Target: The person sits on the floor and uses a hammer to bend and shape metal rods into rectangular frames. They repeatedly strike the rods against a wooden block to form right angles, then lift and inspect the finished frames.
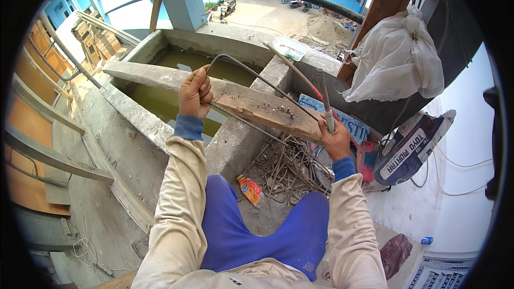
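My left hand (196,94) is closed around a thin steel reinforcing rod (259,77). The rod bends sharply just above that hand; one stretch slopes down to my right hand, and another runs lower, past the near side of the plank. My right hand (336,140) grips a grey metal pipe (325,99) that points upward, with the rod's far stretch meeting the same hand. Under the rod lies a thick wooden plank (160,77), studded with several nails or pegs near its right part. Whether the rod touches those pegs, I cannot tell.
The plank spans a concrete tank (140,115) of greenish water. Cut rods (292,174) and an orange packet (249,190) lie below. A red-and-pale bar (297,72), a hanging white bag (399,61) and a dark sack (409,152) are at right; timber frames (59,155) stand left.
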A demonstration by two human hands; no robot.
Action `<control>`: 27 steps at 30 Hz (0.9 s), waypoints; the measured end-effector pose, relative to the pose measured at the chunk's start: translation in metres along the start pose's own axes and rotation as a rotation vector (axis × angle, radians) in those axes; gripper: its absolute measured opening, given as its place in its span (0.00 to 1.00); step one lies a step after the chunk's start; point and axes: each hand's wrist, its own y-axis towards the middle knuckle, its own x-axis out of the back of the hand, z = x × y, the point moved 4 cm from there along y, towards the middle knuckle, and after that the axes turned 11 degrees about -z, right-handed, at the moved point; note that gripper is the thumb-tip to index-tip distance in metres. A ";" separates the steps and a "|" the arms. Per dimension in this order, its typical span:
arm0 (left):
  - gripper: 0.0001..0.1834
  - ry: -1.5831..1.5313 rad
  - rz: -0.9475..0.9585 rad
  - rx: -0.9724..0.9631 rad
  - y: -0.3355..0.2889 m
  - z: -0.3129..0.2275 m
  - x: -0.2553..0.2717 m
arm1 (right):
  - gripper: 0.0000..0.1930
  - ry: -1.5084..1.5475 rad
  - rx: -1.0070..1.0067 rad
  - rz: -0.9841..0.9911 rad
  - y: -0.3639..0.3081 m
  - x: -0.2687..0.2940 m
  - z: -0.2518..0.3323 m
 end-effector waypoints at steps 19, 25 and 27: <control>0.55 -0.616 0.486 0.372 -0.235 0.036 -0.038 | 0.18 0.504 -0.797 0.552 -0.183 0.015 0.169; 0.54 -0.532 0.411 0.349 -0.247 0.037 -0.039 | 0.18 0.488 -0.867 0.530 -0.222 0.022 0.188; 0.51 -0.471 0.368 0.344 -0.245 0.045 -0.031 | 0.18 0.510 -0.847 0.502 -0.226 0.024 0.196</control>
